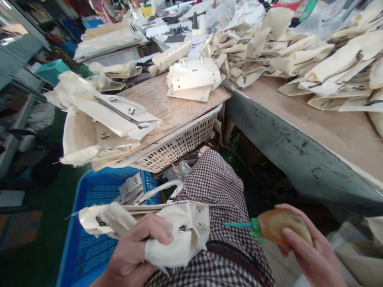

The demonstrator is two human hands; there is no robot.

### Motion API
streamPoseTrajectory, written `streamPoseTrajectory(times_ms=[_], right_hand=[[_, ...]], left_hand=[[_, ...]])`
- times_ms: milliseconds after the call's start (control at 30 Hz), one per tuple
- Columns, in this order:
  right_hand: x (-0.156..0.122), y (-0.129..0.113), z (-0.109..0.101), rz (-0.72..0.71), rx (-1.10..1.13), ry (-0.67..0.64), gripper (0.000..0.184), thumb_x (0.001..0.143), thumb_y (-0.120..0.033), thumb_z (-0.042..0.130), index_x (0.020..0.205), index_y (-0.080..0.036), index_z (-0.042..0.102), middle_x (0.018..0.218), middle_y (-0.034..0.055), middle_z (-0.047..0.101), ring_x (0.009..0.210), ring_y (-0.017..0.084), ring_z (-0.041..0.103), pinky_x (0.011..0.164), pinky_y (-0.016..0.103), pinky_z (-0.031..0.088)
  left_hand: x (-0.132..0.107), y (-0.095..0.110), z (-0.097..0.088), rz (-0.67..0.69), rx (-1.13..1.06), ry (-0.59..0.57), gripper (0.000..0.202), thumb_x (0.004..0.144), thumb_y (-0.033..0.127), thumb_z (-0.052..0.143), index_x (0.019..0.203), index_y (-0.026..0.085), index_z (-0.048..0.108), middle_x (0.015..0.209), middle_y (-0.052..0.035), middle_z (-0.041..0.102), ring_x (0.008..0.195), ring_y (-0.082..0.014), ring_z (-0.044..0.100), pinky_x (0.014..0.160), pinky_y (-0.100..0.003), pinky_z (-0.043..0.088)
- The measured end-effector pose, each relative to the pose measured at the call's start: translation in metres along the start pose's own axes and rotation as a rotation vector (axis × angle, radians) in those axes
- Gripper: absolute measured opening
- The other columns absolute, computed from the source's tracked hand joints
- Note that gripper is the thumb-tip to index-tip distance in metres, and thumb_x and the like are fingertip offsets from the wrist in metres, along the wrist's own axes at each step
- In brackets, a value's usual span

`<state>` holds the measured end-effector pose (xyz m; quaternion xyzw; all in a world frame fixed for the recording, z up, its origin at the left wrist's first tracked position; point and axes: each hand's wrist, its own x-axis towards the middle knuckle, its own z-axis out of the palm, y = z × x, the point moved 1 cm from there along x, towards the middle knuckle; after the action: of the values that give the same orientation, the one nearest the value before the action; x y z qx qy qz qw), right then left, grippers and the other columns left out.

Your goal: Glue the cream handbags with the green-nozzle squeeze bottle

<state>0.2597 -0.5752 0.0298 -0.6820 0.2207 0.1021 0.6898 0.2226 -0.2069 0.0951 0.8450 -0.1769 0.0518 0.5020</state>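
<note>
My left hand (140,243) is closed on a cream fabric bag piece (176,231) with a zipper end, frayed edges and a cord-like handle, held over my checked apron (215,187). Away to the right, my right hand (308,247) wraps round a soft amber glue bottle (283,227). The bottle has a green collar and a thin green nozzle that points left toward the bag piece, apart from it. Under my left hand part of a blue basket (79,223) shows, with another pale piece (131,187) inside.
On the wooden board (155,99) lie a zippered bag piece (104,115) and stacked pieces with metal fittings (194,77). A white perforated basket (182,139) sits beneath it. Many cream pieces (245,52) pile on the right-hand table (329,131). A person (109,12) is far back.
</note>
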Motion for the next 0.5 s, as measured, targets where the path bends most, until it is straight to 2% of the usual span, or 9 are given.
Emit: streamPoseTrajectory(times_ms=[100,233,333,500], right_hand=[[0.008,0.002,0.010,-0.067,-0.133,-0.054,0.050,0.074,-0.049,0.081,0.116,-0.027,0.065,0.086,0.0008,0.065,0.057,0.015,0.054,0.045,0.023,0.050],[0.023,0.007,0.022,-0.137,-0.254,-0.143,0.052,0.073,-0.050,0.082,0.116,-0.026,0.064,0.095,0.0031,0.067,0.061,0.018,0.059,0.049,0.026,0.054],[0.028,0.007,0.032,-0.182,-0.299,-0.175,0.052,0.075,-0.050,0.080,0.117,-0.024,0.062,0.099,0.0053,0.068,0.068,0.020,0.063,0.052,0.027,0.055],[0.032,0.010,0.047,-0.267,-0.324,-0.186,0.050,0.076,-0.049,0.079,0.115,-0.023,0.062,0.103,0.0061,0.069,0.085,0.024,0.067,0.071,0.030,0.058]], left_hand=[[-0.010,-0.006,0.001,-0.073,-0.131,0.017,0.003,0.088,0.019,0.070,0.086,0.021,0.071,0.082,-0.0048,0.065,0.079,-0.0177,0.062,0.072,-0.028,0.056],[-0.013,-0.011,0.002,-0.074,-0.206,0.009,0.013,0.083,0.009,0.073,0.089,0.020,0.073,0.087,-0.0031,0.063,0.083,-0.0161,0.060,0.075,-0.026,0.055],[-0.012,-0.009,0.003,-0.072,-0.240,0.029,0.013,0.083,0.008,0.073,0.090,0.018,0.071,0.086,-0.0031,0.062,0.083,-0.0149,0.060,0.075,-0.025,0.055],[-0.011,-0.004,0.004,-0.062,-0.235,0.086,0.005,0.083,0.013,0.075,0.085,0.017,0.073,0.083,-0.0040,0.064,0.080,-0.0152,0.063,0.072,-0.025,0.056]])
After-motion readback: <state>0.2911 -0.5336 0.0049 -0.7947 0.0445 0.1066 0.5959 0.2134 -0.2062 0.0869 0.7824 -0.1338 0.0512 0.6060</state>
